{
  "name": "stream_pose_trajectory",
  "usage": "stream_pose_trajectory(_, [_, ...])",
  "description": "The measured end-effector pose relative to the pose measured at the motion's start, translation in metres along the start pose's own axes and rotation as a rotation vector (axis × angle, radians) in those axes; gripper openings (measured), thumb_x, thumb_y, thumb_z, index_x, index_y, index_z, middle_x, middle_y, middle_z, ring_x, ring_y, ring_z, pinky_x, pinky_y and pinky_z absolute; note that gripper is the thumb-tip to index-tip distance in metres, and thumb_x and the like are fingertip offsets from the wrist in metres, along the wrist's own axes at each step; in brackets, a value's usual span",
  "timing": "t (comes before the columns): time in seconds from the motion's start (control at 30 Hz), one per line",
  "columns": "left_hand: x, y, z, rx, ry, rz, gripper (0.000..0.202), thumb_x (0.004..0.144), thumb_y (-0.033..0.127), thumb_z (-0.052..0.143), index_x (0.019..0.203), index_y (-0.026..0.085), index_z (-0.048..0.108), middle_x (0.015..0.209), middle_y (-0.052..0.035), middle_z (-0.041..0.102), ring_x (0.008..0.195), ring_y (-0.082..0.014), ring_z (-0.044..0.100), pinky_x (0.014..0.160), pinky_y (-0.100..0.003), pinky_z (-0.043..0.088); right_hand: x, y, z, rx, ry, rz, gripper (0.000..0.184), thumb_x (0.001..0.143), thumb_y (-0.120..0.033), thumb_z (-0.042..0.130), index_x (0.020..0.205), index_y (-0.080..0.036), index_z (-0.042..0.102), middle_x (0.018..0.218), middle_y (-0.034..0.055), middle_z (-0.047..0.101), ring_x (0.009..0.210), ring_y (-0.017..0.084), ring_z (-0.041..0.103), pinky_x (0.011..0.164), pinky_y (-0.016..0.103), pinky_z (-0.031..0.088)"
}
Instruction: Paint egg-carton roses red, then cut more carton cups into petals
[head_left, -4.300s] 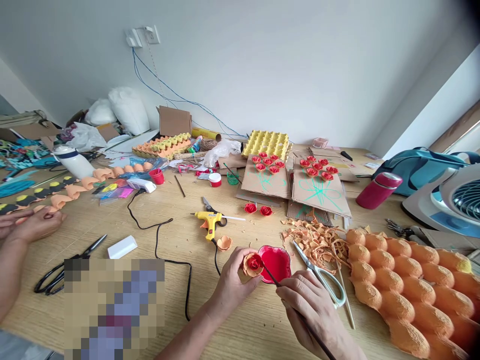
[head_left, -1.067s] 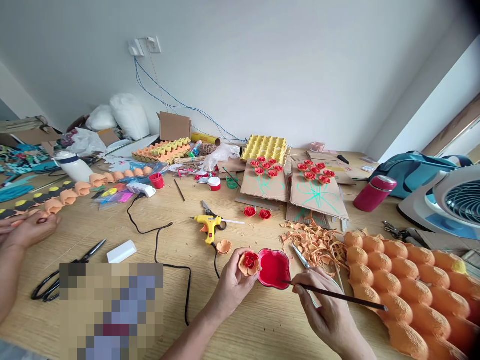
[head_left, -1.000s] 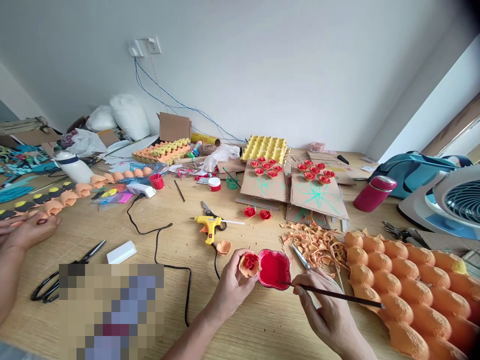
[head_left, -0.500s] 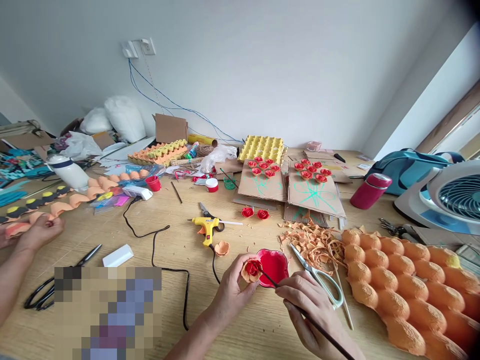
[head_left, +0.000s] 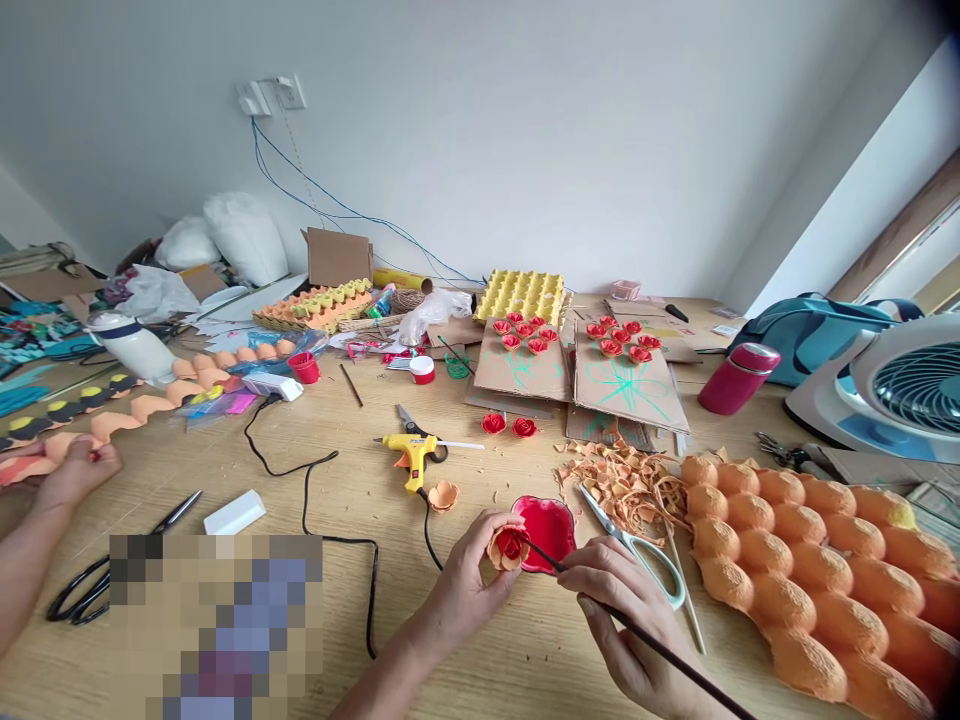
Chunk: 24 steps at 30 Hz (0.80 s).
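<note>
Rose (head_left: 508, 547): a small layered flower of orange carton, its centre painted red and its outer petals bare orange. It is held above the surface just in front of the paint dish (head_left: 553, 522), pinched between the thumb and curled fingers of the left hand (head_left: 463, 592). The right hand (head_left: 621, 622) is closed around the shaft of a thin dark brush (head_left: 645, 643), whose tip meets the red centre of the rose while the shaft slopes down and to the right. The dish, a red scalloped cup, holds red paint and rests on the surface (head_left: 517, 660), touching or just behind the rose; which cannot be told. Pale-handled scissors (head_left: 639, 557) lie just right of the dish, beside a heap of orange trimmings (head_left: 621, 478) and a large orange egg tray (head_left: 814, 555) with its domes upward. An unpainted orange cup (head_left: 444, 494) sits by a yellow glue gun (head_left: 412, 450). Two finished red roses (head_left: 508, 425) lie farther back, and two cardboard sheets (head_left: 637, 392) behind them carry clusters of red roses over green drawn stems. Another person's hand (head_left: 75, 470) rests at far left. About a second ago the brush lay nearly level with its tip in the dish; it now points at the rose, which sits lower.
</note>
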<state>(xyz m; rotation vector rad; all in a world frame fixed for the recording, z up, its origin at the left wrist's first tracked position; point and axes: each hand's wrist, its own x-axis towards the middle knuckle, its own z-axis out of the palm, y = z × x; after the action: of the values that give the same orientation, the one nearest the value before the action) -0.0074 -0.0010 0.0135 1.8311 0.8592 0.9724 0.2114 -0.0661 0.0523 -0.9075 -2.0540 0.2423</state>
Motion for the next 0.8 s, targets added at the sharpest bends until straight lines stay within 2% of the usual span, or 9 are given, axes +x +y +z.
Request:
stream_pose_trajectory(0.23, [-0.0024, 0.0062, -0.0029, 0.015, -0.055, 0.017, 0.046, 0.083, 0.001, 0.058, 0.123, 0.022, 0.058, 0.115, -0.0060, 0.067, 0.108, -0.0211, 0.064, 0.097, -0.031, 0.050, 0.0038, 0.0001, -0.0002, 0.032, -0.034, 0.047, 0.028, 0.095, -0.004, 0.043, 0.111, -0.021, 0.058, 0.095, 0.0066, 0.066, 0.084, 0.020, 0.060, 0.079, 0.035, 0.050])
stream_pose_trajectory(0.4, [-0.0018, 0.0034, -0.0023, 0.009, -0.062, 0.010, 0.048, 0.081, 0.001, 0.059, 0.124, 0.022, 0.058, 0.116, -0.0067, 0.068, 0.109, -0.0223, 0.064, 0.098, -0.033, 0.051, 0.0046, -0.0014, 0.0003, -0.003, -0.038, -0.010, 0.031, 0.094, -0.003, 0.043, 0.116, -0.019, 0.058, 0.100, 0.0081, 0.067, 0.086, 0.020, 0.058, 0.080, 0.035, 0.050])
stream_pose_trajectory(0.6, [-0.0009, 0.0016, -0.0022, -0.089, -0.075, -0.073, 0.040, 0.084, 0.007, 0.061, 0.121, 0.021, 0.058, 0.118, -0.0075, 0.068, 0.111, -0.0235, 0.065, 0.099, -0.034, 0.051, 0.0007, 0.0005, 0.0010, -0.010, -0.008, -0.019, 0.033, 0.094, -0.002, 0.044, 0.119, -0.019, 0.057, 0.104, 0.0089, 0.067, 0.090, 0.020, 0.059, 0.084, 0.037, 0.049])
stream_pose_trajectory(0.8, [0.0000, 0.0041, -0.0031, -0.092, -0.077, -0.077, 0.038, 0.083, 0.008, 0.062, 0.119, 0.021, 0.059, 0.117, -0.0073, 0.068, 0.111, -0.0232, 0.065, 0.099, -0.033, 0.051, 0.0046, -0.0013, 0.0005, -0.025, -0.009, -0.017, 0.030, 0.093, -0.002, 0.044, 0.115, -0.019, 0.057, 0.097, 0.0076, 0.067, 0.084, 0.019, 0.060, 0.078, 0.035, 0.049])
